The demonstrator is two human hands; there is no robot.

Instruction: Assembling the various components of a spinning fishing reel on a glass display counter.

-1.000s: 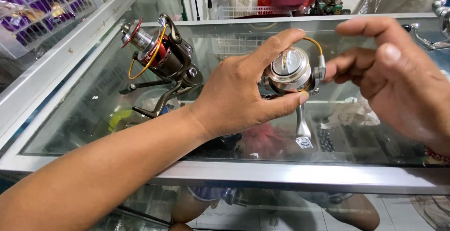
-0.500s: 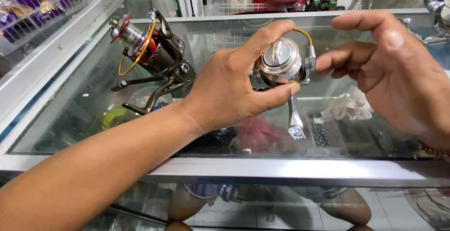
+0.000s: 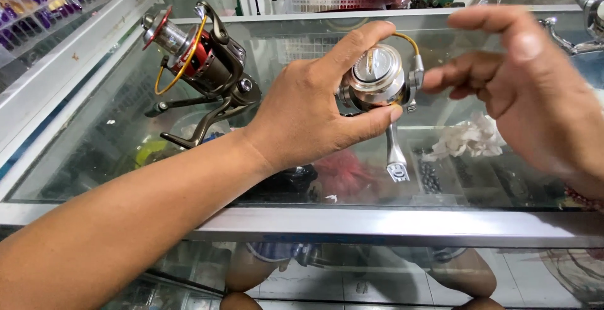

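Two reels sitting over the glass surface, one in my grip.

I am holding the small reel (image 3: 377, 77) in my left hand (image 3: 314, 112) above the middle of the surface (image 3: 377, 225), its foot (image 3: 396, 159) hanging down toward the near edge. My right hand (image 3: 535, 96) is hovering just to its right, fingertips near the bail arm. The larger reel (image 3: 201, 65) is lying on the surface to the left and a little farther back. Behind the surface a mesh tray (image 3: 324, 5) is standing, and a wire basket (image 3: 38, 2) is sitting at far left.
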